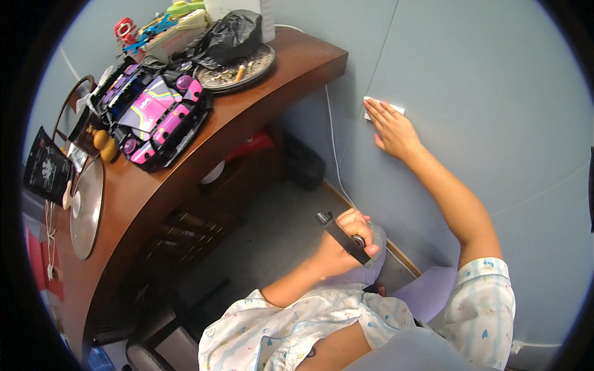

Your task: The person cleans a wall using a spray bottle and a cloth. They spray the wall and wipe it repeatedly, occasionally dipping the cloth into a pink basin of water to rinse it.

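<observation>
Flat against the grey-blue wall point(464, 116), my right hand point(394, 130) presses a folded white cloth or tissue point(398, 110) with its fingers. Part of the white piece sticks out beyond the fingertips; the rest is under the hand. My left hand point(345, 243), low in front of my body, is closed around what looks like a spray bottle with a black head point(345, 241). Its ribbed nozzle points up and left in the view. A clear part shows beside the fingers, and most of the body is hidden by the hand.
A curved brown wooden desk point(306, 55) bends along the left. It holds a pink and black toy car point(160, 111), a metal ash tray point(267, 60) with butts, a black plastic bag point(234, 39) and a glass lid point(88, 218). A white cable point(331, 125) hangs by the wall.
</observation>
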The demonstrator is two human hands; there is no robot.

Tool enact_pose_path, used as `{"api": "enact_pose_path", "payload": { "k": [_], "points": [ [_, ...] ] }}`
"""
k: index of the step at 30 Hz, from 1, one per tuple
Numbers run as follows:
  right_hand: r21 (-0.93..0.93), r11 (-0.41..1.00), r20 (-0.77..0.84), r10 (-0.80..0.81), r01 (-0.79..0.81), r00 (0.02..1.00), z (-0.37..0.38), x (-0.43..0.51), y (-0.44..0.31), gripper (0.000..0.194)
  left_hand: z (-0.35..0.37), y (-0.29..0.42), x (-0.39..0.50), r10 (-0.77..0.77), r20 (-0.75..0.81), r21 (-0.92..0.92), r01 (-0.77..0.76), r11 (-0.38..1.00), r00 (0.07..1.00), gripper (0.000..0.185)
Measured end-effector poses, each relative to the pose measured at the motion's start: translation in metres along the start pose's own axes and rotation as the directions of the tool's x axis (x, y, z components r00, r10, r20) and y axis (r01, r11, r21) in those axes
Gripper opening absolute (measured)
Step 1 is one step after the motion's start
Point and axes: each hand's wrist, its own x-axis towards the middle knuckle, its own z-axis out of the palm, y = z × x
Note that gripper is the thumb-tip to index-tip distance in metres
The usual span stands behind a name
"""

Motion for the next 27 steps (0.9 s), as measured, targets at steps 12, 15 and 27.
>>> {"api": "enact_pose_path", "payload": {
  "k": [12,15,27],
  "points": [
    [-0.003,0.935,-0.324,0.336,-0.356,0.884,-0.025,0.036,0.07,0.064,0.009,-0.003,-0.004,-0.013,-0.036,0.016,0.013,1.0,0.999,0.02],
    [-0.085,0.996,0.068,0.046,-0.04,0.997,0.019,0.006,-0.006,0.055,0.002,-0.001,-0.014,-0.012,-0.02,0.021,0.012,1.0,1.0,0.018],
    [0.33,-0.915,0.456,0.369,0.231,0.81,-0.044,-0.077,-0.062,0.044,0.012,-0.005,-0.009,-0.153,-0.224,0.101,0.179,0.979,0.963,0.018]
  ]
}}
